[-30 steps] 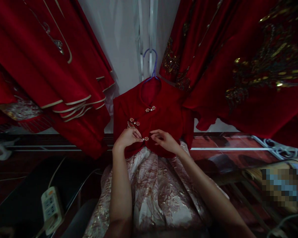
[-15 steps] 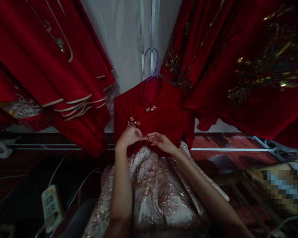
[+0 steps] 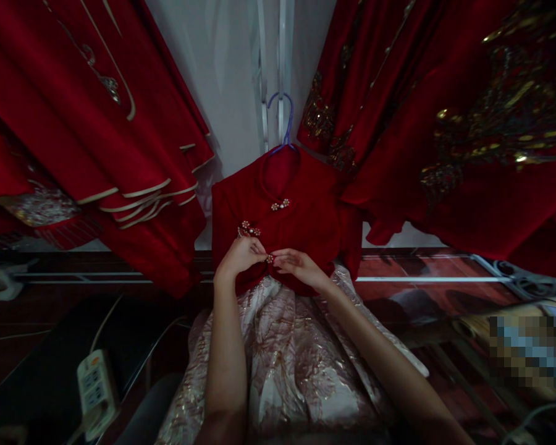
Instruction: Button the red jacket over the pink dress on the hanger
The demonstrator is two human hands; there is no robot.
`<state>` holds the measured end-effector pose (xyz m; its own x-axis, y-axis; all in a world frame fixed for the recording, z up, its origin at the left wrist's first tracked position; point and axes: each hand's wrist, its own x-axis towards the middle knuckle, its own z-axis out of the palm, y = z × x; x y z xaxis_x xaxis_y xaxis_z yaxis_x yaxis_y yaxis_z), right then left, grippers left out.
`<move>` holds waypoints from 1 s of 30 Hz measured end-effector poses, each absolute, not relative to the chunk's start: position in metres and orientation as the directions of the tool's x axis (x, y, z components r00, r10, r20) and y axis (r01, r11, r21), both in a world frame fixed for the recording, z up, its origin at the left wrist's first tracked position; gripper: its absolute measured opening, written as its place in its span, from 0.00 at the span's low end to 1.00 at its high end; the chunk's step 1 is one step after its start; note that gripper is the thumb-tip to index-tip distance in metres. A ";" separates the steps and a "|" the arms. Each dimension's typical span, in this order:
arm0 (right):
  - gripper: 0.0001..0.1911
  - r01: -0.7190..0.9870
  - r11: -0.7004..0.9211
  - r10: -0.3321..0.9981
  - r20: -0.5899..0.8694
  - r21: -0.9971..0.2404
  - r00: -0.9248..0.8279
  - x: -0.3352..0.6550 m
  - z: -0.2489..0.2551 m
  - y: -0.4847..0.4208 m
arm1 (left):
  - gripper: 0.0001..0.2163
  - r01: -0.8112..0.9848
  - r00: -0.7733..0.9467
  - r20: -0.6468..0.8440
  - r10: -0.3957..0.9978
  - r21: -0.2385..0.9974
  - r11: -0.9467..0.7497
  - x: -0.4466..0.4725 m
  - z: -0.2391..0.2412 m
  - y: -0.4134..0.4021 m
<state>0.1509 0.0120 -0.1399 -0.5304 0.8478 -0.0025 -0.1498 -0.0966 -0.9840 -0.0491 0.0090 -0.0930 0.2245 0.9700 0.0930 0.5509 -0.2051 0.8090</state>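
A red jacket (image 3: 315, 198) with a stand collar hangs on a purple hanger (image 3: 288, 123). Pinched at its lower front is a jewelled flower-shaped button (image 3: 269, 258). My left hand (image 3: 239, 254) closes thumb and fingers on one side of that button. From the other side my right hand (image 3: 301, 267) holds it with bent fingertips; the exact grip is partly hidden. Beaded clasps sit at the collar (image 3: 280, 204) and on the chest (image 3: 249, 228), just above my left hand. Below the jacket spreads a pale, shiny brocade skirt (image 3: 282, 352).
Red garments with cream trim (image 3: 97, 123) hang at the left, and red ones with gold sequins (image 3: 482, 142) at the right. A white power strip (image 3: 96, 392) with a cord lies at lower left on a dark surface. A metal rail (image 3: 426, 279) runs low behind the jacket.
The view shifts very slightly. Both hands stay at the same button, with only a tiny movement of the fingers.
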 end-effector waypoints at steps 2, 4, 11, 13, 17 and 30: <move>0.23 -0.141 -0.088 0.858 -0.003 -0.986 -0.514 0.150 -0.139 0.011 | 0.07 0.501 0.283 0.037 0.959 0.846 -0.180 -0.049 -0.094 0.007; 0.23 -0.117 -0.040 0.879 0.020 -0.992 -0.477 0.148 -0.139 0.009 | 0.07 0.443 0.384 -0.038 0.922 0.885 -0.148 -0.048 -0.094 0.005; 0.20 -0.110 0.037 0.946 0.070 -0.993 -0.318 0.142 -0.143 0.010 | 0.11 0.344 0.484 -0.080 0.871 0.933 -0.105 -0.046 -0.084 -0.004; 0.20 -0.141 -0.010 0.946 0.036 -0.990 -0.321 0.143 -0.139 0.010 | 0.11 0.316 0.436 -0.044 0.899 0.943 -0.108 -0.049 -0.082 -0.003; 0.17 -0.174 -0.080 0.916 -0.004 -0.981 -0.402 0.150 -0.122 0.004 | 0.09 0.157 0.037 -0.010 0.999 0.988 0.004 -0.060 -0.087 0.007; 0.12 -0.223 -0.054 0.829 0.081 -0.973 -0.553 0.157 -0.102 -0.005 | 0.07 -0.443 -0.110 -0.123 0.986 0.894 0.062 -0.057 -0.102 0.021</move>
<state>0.1571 -0.0053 -0.1016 -0.5532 0.8291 0.0810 -0.2233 -0.0539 -0.9733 -0.0574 0.0215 -0.1024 -0.1102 0.9863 -0.1230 -0.4428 0.0621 0.8945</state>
